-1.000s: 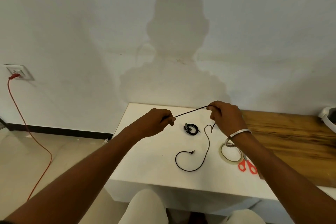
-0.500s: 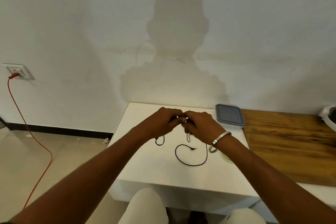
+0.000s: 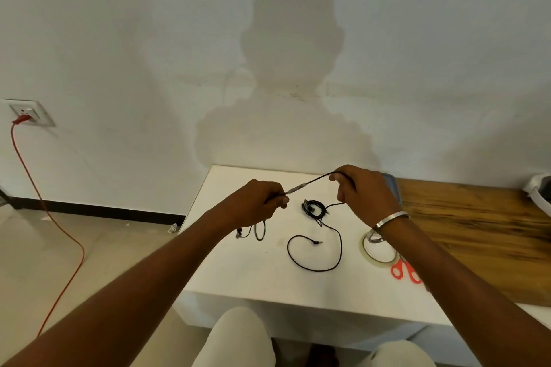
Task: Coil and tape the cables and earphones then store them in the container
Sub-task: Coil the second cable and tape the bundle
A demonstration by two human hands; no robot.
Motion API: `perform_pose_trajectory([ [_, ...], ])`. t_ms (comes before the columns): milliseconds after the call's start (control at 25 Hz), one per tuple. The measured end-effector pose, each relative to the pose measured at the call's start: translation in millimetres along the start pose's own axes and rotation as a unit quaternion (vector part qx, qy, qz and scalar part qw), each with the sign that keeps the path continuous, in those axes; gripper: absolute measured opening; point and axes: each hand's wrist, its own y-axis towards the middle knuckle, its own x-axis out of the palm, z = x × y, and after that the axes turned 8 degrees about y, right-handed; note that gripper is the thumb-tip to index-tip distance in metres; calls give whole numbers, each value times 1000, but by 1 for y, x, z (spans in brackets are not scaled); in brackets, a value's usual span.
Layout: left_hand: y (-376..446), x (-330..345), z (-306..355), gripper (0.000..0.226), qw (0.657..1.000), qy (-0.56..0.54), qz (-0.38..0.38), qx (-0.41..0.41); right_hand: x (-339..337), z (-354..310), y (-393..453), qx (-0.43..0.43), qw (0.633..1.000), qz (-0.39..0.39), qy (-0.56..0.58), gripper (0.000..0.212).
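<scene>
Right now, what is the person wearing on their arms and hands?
Both arms are bare, with no sleeves in view. The left hand wears nothing: no glove, ring or watch shows. The right hand is bare too, but a plain silver metal bangle circles the wrist just behind it. It is a smooth, thin band with no markings that I can make out.
</scene>
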Motion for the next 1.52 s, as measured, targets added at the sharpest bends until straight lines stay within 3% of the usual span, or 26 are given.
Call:
perform_pose_trajectory([
  [80,-1,-1,-1,22,1000,-4,-6,-1,-2,7,1,43,999,-6,-32,21],
  [200,-1,-2,3,24,1000,2,2,12,2,8,-1,100,983,-108,-106,15],
  [320,0,-1,12,24,999,-7,13,39,17,-10,-8,45,976,-207,-58,53],
  [360,0,1,15,24,999,-11,15,49,23,-17,-10,15,977,-212,-17,54],
  [440,0,3,20,22,997,-15,20,68,34,-28,-11,-17,977,-213,23,35],
  [520,0,2,19,22,997,-10,23,71,35,-33,-8,-12,978,-209,17,21],
  [680,-2,-5,7,23,999,-19,9,30,18,-31,-4,-36,991,-127,-8,23],
  [1040,-6,-6,-11,23,1000,-1,21,3,-9,-8,-3,29,997,47,47,17],
  [1280,-12,-2,-22,24,999,-2,-22,-30,-10,-4,-4,30,998,41,47,17],
  [1360,-13,-3,-18,26,999,-11,-19,-29,-8,-1,-2,63,998,-4,1,16],
  [1400,-13,-4,-16,27,999,-26,-19,-31,-6,4,1,93,992,-63,-59,15],
  [1480,-12,-4,-12,27,998,-52,-17,-22,-2,6,2,142,941,-213,-219,15],
  [1520,-11,-4,-9,26,998,-53,-12,-8,2,3,-1,143,921,-254,-258,27],
])
